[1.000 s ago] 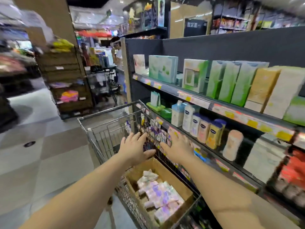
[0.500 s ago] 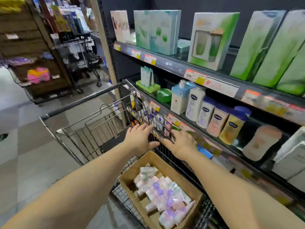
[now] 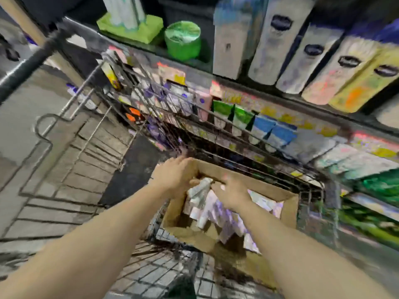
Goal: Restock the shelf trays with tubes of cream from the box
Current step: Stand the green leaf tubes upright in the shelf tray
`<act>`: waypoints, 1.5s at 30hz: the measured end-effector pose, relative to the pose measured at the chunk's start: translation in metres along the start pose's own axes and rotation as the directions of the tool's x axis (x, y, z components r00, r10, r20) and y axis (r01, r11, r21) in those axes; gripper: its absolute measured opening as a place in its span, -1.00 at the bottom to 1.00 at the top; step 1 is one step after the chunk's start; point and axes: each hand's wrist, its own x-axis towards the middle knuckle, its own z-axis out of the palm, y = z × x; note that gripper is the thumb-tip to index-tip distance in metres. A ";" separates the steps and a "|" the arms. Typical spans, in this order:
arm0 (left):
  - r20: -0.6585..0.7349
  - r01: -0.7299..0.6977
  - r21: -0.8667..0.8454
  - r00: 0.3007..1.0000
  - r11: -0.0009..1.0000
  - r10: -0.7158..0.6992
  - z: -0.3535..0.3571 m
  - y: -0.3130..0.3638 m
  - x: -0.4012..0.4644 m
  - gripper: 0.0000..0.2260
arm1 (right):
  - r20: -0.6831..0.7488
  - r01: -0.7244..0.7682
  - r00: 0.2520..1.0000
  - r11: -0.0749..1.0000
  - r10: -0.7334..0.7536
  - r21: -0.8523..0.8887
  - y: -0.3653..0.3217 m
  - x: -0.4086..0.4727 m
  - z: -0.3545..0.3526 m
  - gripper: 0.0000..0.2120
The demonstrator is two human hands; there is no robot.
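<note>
A brown cardboard box [image 3: 288,209] sits in the near end of a wire shopping cart [image 3: 71,117]. Several pale and purple tubes of cream [image 3: 218,216] lie in it. My left hand [image 3: 172,176] is at the box's far left corner, its thumb and fingers closed on the top of a whitish tube [image 3: 200,190]. Just to the right, my right hand [image 3: 232,190] hovers over the tubes with its fingers spread downward. Beyond the cart, the shelf trays [image 3: 241,119] hold upright green, blue and purple tubes. The picture is blurred.
The cart's dark handle [image 3: 30,61] runs across the upper left. Lotion bottles [image 3: 278,46], a green jar [image 3: 182,39] and a green tray [image 3: 131,26] stand on the shelf above the trays. Grey floor tiles show through the cart mesh.
Both hands dropped from the cart's far wire edge into the box. The view tilted down and closer. My left hand has closed on a tube.
</note>
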 end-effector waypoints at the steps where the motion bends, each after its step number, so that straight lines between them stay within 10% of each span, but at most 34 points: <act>1: 0.009 -0.022 -0.007 1.000 1.000 0.022 0.012 -0.008 0.004 -0.33 | 0.023 -0.041 0.999 0.998 0.040 0.045 0.003 0.010 0.015 -0.61; 14: -0.113 0.000 -0.192 0.993 0.981 -0.022 0.106 -0.069 0.042 -0.51 | -0.036 -0.394 0.888 0.799 0.458 0.454 -0.011 0.112 0.145 -0.43; 23: -0.053 0.077 -0.337 0.994 0.938 -0.100 0.105 -0.059 0.042 -0.73 | 0.043 -0.376 0.908 0.767 0.416 0.520 0.000 0.099 0.130 -0.54; 27: 0.289 0.250 -0.578 0.953 0.777 -0.091 0.108 -0.043 0.040 -0.71 | 0.053 -0.219 0.965 0.674 0.258 0.706 0.003 0.059 0.131 -0.83; 33: 0.337 0.319 -0.808 0.940 0.495 -0.055 0.113 -0.045 0.034 -0.94 | 0.076 -0.181 0.976 0.570 0.203 0.802 0.014 0.055 0.138 -0.81; 41: 0.328 0.345 -0.826 0.937 0.446 -0.119 0.125 -0.066 0.044 -0.93 | -0.150 -0.377 0.889 0.878 0.433 0.296 0.016 0.116 0.173 -0.49; 45: 0.336 0.350 -0.823 0.935 0.446 -0.113 0.126 -0.067 0.042 -0.92 | -0.025 -0.372 0.904 0.816 0.426 0.443 0.017 0.118 0.158 -0.50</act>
